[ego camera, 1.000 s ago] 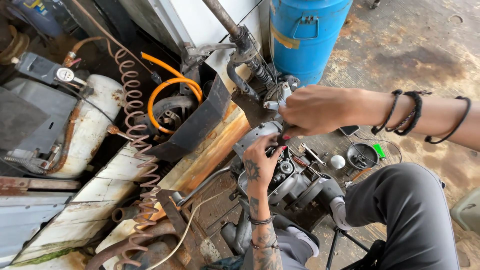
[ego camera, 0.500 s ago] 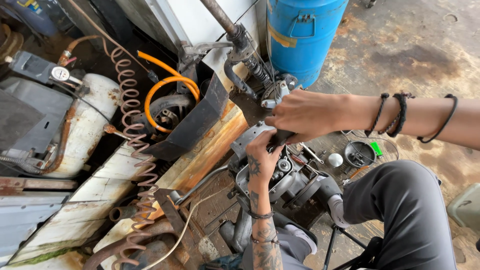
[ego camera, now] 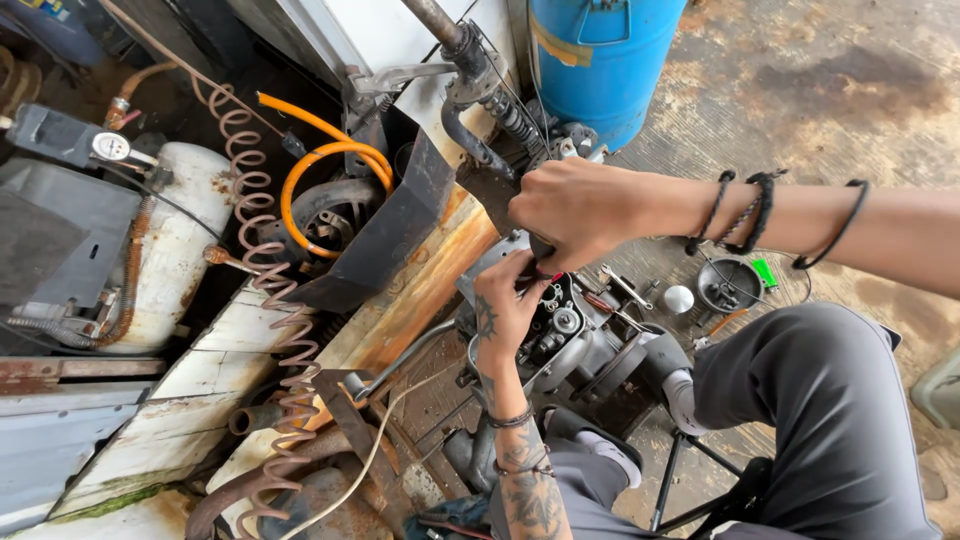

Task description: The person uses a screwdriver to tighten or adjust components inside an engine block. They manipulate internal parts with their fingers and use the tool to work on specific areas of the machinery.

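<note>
A greasy engine [ego camera: 585, 345] with its side open stands in front of my knees. My right hand [ego camera: 575, 210] is a closed fist just above it, gripping a dark tool whose handle is mostly hidden inside the fist. My tattooed left hand [ego camera: 505, 310] reaches up from below. Its fingertips pinch the tool's lower end, where a bit of red shows, right at the engine's exposed gears. The two hands touch each other there. What the tool's tip sits on is hidden.
A blue drum [ego camera: 600, 60] stands behind the engine. To the left are an orange hose [ego camera: 320, 160], a coiled air hose [ego camera: 270, 280] and a white compressor tank [ego camera: 185, 240]. A small metal bowl [ego camera: 728, 285] and loose parts lie on the concrete at right. My grey-trousered leg [ego camera: 820, 420] is beside them.
My right fist has come down a little and closed in on my left hand's fingertips. The left hand stays on the engine.
</note>
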